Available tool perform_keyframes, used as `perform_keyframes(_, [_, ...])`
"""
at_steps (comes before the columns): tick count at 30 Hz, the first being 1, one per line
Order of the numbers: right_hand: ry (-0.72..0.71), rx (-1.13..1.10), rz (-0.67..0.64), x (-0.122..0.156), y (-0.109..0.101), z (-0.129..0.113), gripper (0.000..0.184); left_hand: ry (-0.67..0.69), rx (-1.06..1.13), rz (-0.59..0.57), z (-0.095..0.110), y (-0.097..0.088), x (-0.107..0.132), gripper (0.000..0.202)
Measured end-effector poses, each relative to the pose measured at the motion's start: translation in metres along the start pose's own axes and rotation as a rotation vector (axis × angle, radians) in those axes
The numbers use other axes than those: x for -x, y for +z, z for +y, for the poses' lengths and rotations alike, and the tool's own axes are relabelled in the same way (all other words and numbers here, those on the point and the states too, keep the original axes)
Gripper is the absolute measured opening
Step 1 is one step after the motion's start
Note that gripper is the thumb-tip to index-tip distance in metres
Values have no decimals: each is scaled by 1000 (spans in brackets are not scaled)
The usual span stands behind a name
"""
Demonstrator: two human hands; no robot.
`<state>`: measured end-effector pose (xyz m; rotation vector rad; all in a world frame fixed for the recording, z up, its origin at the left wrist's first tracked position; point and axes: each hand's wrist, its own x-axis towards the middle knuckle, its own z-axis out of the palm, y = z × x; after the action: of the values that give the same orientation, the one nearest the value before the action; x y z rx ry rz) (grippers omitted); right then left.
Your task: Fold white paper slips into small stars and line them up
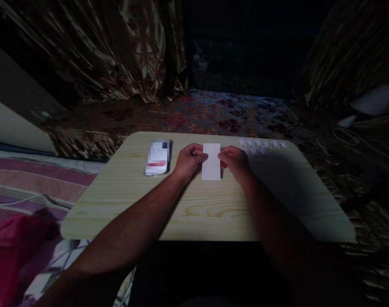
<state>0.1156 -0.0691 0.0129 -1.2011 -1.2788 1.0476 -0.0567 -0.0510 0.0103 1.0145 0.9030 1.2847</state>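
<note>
A white rectangular slip of paper (211, 162) is held upright over the far middle of a pale wooden table (207, 209). My left hand (189, 161) pinches its left edge with the fingers closed. On the right edge my right hand (235, 163) does the same. To the right, along the table's far edge, lie several small folded white paper pieces (263, 146) in two rows. None of them touches my hands.
A phone (158, 157) lies on the table left of my left hand. A pink plastic bag (12, 247) and cables (24, 200) sit on striped bedding at the lower left. Patterned cloth (213, 113) and dark draped curtains (101, 51) lie beyond the table.
</note>
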Motion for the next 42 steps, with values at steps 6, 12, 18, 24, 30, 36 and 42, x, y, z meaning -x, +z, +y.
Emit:
perform_keyframes(6, [-62,49,64,-1,0,1,16,57,-99,27,0,1,1,21])
perform_keyframes(12, [-53,-98,-26,1,0,-3,20,69,-152,63,-3,-1,-1,19])
perform_keyframes(18, [-32,-130,-74,4,-1,-4,26,108,-215,32,-5,-1,0,20])
perform_keyframes(24, [-23,-99,-166,4,0,-1,31,121,-205,24,-4,-1,1,19])
perform_keyframes(30, [16,-88,-192,4,3,-1,30,102,-155,1,-1,2,3,19])
perform_keyframes(36, [18,-79,-210,4,3,1,27,119,-191,-43,1,1,4,17])
perform_keyframes(42, [7,-48,-198,2,3,3,27,96,-153,-53,2,1,5,18])
